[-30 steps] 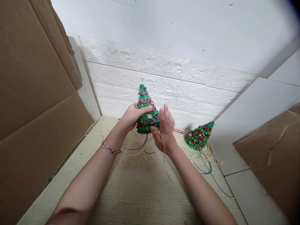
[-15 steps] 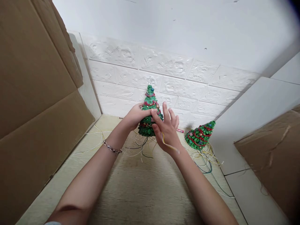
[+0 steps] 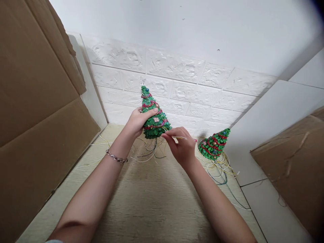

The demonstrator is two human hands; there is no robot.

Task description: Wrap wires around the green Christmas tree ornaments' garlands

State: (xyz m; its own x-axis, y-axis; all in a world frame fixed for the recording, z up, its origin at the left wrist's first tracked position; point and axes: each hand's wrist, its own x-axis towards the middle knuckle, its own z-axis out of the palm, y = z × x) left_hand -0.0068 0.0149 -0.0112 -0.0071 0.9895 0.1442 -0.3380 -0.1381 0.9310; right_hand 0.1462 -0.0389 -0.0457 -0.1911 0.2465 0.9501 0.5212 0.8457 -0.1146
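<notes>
A small green Christmas tree (image 3: pixel 155 118) with red garland, baubles and a clear star on top leans to the left above the table. My left hand (image 3: pixel 138 122) is closed around its left side, thumb across the front. Close to the lower right of the tree, my right hand (image 3: pixel 182 145) pinches a thin white and yellow cord (image 3: pixel 178 137), whose end sticks out past the fingers. Dark and pale cords (image 3: pixel 155 148) hang or lie below the base; where they join it is hidden.
Another small Christmas tree (image 3: pixel 214 144) lies tilted at the right, with tangled cords (image 3: pixel 221 172) around it. Cardboard (image 3: pixel 45 128) stands on the left and more cardboard (image 3: pixel 293 162) on the right. A white brick-patterned wall (image 3: pixel 174 77) rises behind the wooden table (image 3: pixel 152 202).
The tree has tilted and shifted left in my left hand. My right hand has moved down from the tree's front, its spread fingers now closed in a pinch on the cord.
</notes>
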